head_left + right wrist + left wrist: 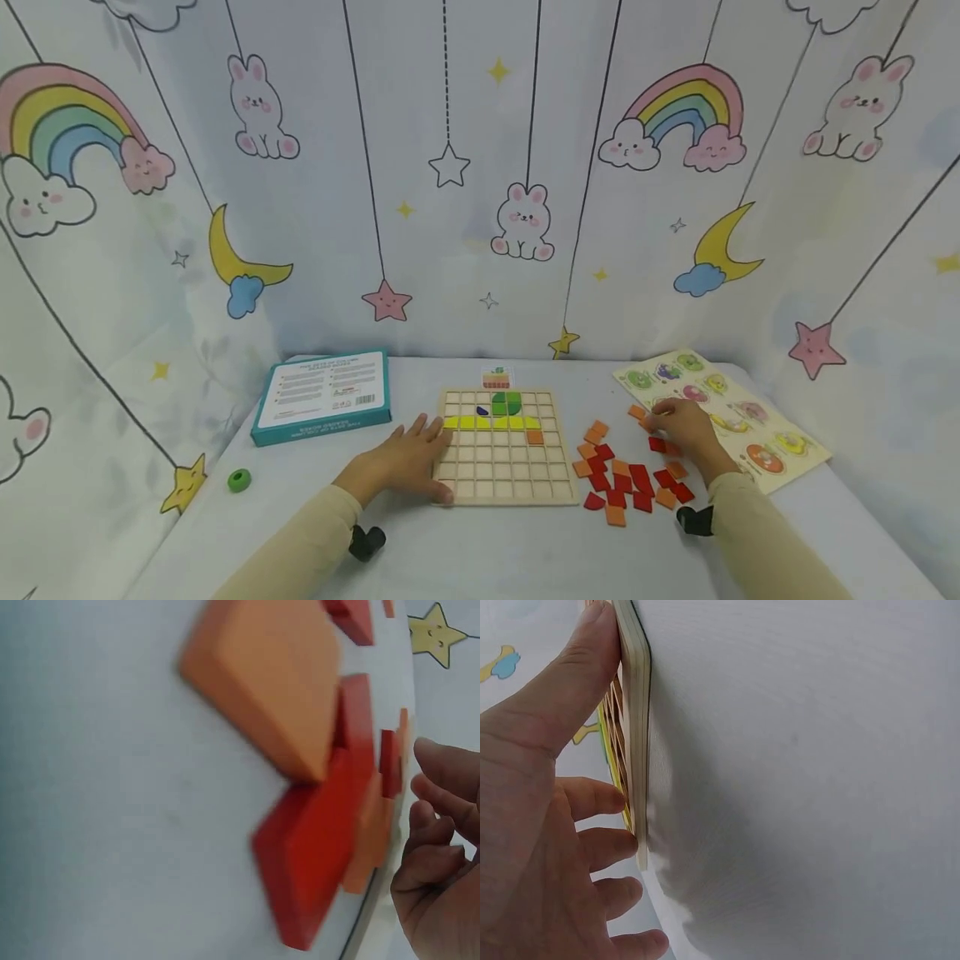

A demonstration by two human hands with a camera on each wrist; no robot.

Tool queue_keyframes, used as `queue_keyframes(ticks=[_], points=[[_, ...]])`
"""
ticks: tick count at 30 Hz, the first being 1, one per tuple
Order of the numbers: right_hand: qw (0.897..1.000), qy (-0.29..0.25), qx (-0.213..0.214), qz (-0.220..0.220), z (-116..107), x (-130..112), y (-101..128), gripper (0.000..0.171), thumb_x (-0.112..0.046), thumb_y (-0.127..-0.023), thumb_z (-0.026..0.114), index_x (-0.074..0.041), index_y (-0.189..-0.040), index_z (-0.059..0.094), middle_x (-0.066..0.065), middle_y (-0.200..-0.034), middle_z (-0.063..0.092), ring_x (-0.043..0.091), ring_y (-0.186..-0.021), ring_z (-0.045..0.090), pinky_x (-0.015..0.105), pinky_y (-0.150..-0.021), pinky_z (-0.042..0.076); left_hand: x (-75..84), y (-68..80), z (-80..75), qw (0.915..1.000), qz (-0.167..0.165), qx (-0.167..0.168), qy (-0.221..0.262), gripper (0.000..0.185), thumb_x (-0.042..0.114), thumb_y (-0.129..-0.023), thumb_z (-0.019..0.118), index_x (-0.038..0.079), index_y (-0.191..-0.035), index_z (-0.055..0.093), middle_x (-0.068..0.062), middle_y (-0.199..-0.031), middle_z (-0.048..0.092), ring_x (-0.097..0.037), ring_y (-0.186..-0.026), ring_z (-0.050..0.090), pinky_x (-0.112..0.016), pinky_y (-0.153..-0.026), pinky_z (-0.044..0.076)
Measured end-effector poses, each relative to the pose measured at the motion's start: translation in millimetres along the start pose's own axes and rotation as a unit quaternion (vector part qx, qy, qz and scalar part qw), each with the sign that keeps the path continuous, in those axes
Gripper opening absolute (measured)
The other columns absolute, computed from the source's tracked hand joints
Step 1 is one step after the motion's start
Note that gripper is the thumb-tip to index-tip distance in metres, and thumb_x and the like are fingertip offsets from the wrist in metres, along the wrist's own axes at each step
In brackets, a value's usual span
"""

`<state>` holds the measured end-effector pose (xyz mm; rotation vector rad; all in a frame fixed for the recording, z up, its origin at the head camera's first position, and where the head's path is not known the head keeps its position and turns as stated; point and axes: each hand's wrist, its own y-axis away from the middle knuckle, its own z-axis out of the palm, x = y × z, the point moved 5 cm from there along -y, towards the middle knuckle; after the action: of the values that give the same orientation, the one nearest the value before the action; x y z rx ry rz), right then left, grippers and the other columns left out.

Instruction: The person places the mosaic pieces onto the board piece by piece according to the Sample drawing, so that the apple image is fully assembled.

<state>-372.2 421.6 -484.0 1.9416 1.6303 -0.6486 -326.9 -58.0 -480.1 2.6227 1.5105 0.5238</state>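
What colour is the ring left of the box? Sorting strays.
Green; the ring shows best in the head view.

**Both hands down, forearms reaching in from the lower edge**

The left hand (pixel 408 454) lies flat just left of centre, fingers straight and spread, thumb stretched out apart from them. The right hand (pixel 682 429) sits right of centre, palm down, fingers loosely curled. Both forearms wear cream sleeves, each wrist carrying a small black mount.
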Motion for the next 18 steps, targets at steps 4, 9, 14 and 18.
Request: queue_keyframes(ticks=[4, 9, 14, 18], points=[[0.999, 0.032, 0.012, 0.007, 0.9, -1.1, 7.3, 0.042, -0.03, -0.094, 0.071, 0.006, -0.116, 0.068, 0.02, -0.107, 0.069, 0.032, -0.093, 0.058, 0.039, -0.075, 0.051, 2.4, -2.4, -1.8, 1.0, 0.006, 0.003, -0.005, 0.106, 0.069, -0.078, 0.075, 0.014, -0.159, 0.036, -0.012, -0.169, 0.023, -0.037, -0.157, 0.011, -0.063, -0.122, 0.018], [0.999, 0.044, 0.012, -0.008, 2.2, -5.9, 12.2, 0.043, -0.031, -0.095, 0.072, 0.005, -0.117, 0.067, 0.019, -0.105, 0.068, 0.032, -0.092, 0.058, 0.041, -0.076, 0.05, 1.3, -3.0, -2.5, 0.9999, -0.005, 0.001, -0.01, 0.108, 0.071, -0.076, 0.075, 0.014, -0.16, 0.035, -0.011, -0.169, 0.022, -0.036, -0.157, 0.01, -0.062, -0.123, 0.018], [1.0, -0.001, 0.02, 0.003, 6.1, -5.6, 13.5, 0.038, -0.026, -0.097, 0.068, 0.004, -0.12, 0.063, 0.017, -0.103, 0.065, 0.028, -0.086, 0.057, 0.035, -0.069, 0.049, 0.9, -0.2, -1.8, 1.0, -0.009, 0.0, 0.004, 0.107, 0.068, -0.076, 0.077, 0.013, -0.159, 0.036, -0.011, -0.169, 0.023, -0.037, -0.157, 0.01, -0.062, -0.122, 0.017], [0.994, -0.108, 0.012, 0.018, 11.6, -4.5, 14.5, 0.044, -0.025, -0.103, 0.058, 0.0, -0.139, 0.051, 0.014, -0.094, 0.059, 0.024, -0.071, 0.055, 0.032, -0.059, 0.051, 0.3, 2.4, -1.1, 0.9999, -0.011, 0.002, 0.009, 0.107, 0.067, -0.076, 0.078, 0.013, -0.159, 0.037, -0.012, -0.168, 0.024, -0.037, -0.157, 0.011, -0.063, -0.122, 0.017]])
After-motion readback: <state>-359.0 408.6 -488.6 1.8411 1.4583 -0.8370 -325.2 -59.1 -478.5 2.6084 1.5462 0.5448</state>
